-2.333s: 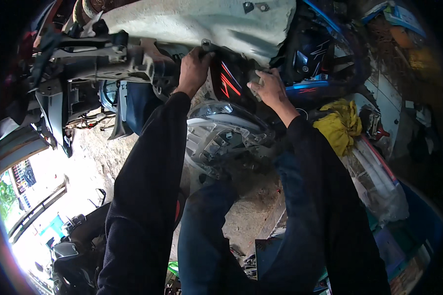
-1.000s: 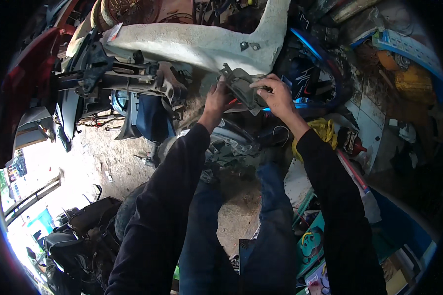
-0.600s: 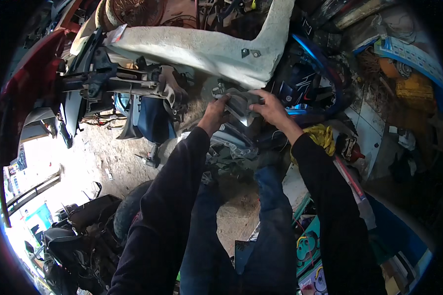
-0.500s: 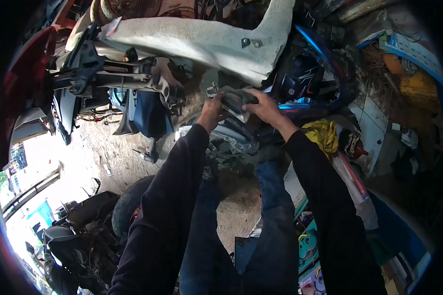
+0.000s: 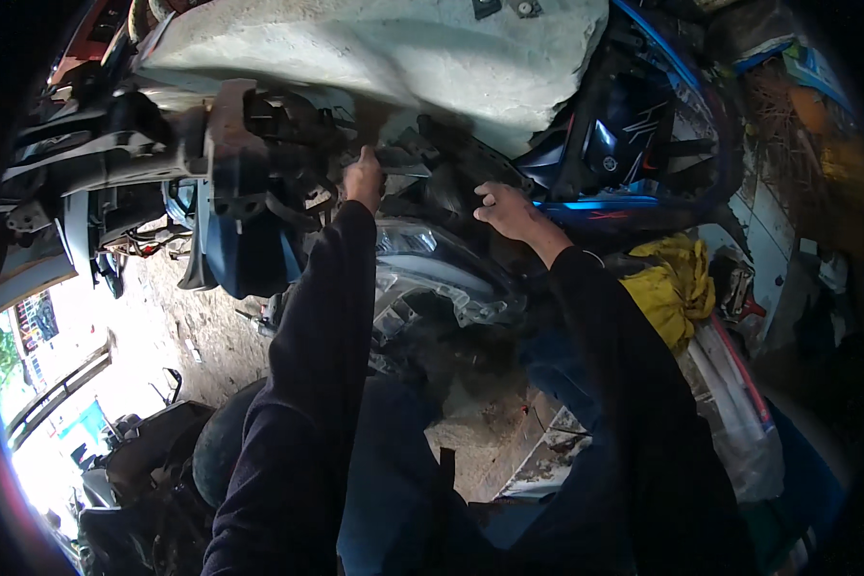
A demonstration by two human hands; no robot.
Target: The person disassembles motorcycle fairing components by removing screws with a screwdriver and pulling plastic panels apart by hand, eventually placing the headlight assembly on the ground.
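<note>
My left hand is closed beside dark parts at the centre; what its fingers hold, if anything, is hidden. To its right, my right hand hovers with loosely bent fingers apart and nothing visible in them. Between the hands lie dark, shadowed parts whose kind I cannot make out. Just below them rests a motorcycle headlight unit with a clear lens and a pale bracket edge. Nearest my right hand is a dark fairing panel with a blue edge.
A large whitish panel spans the far side. Motorcycle frame parts and a dark blue panel stand at left. A yellow cloth or bag lies right, by a clear plastic-wrapped item. A dark motorcycle stands lower left.
My hands have moved apart, and the greyish piece with clear plastic is no longer between them. My view has come closer, so the headlight and white panel look larger.
</note>
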